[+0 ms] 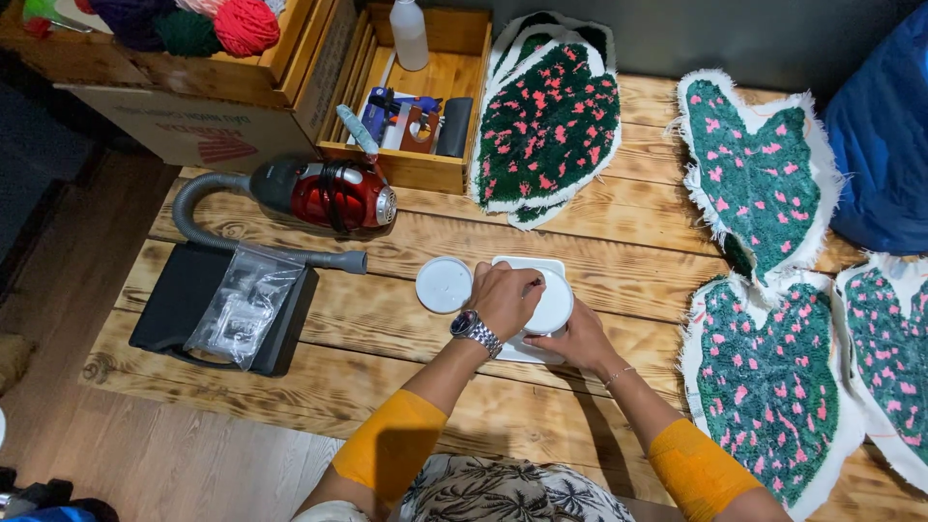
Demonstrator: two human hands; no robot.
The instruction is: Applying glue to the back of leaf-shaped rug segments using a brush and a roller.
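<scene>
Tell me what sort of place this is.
Probably a rug-tufting craft workshop: green leaf-shaped tufted rugs with pink flecks lie on the plank wooden table, beside balls of coloured yarn in a wooden crate.

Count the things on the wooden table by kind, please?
Leaf rugs: 5
Round white tubs: 1
White lids: 1
White trays: 1
Red vacuums: 1
Wooden boxes: 2
Black cases: 1
Clear bags: 1
Total: 13

A single head-worn camera looks steeply down from above the person's shoulders onto the wooden table [387, 319], fairly near, arms entering from the bottom edge toward frame centre.
</scene>
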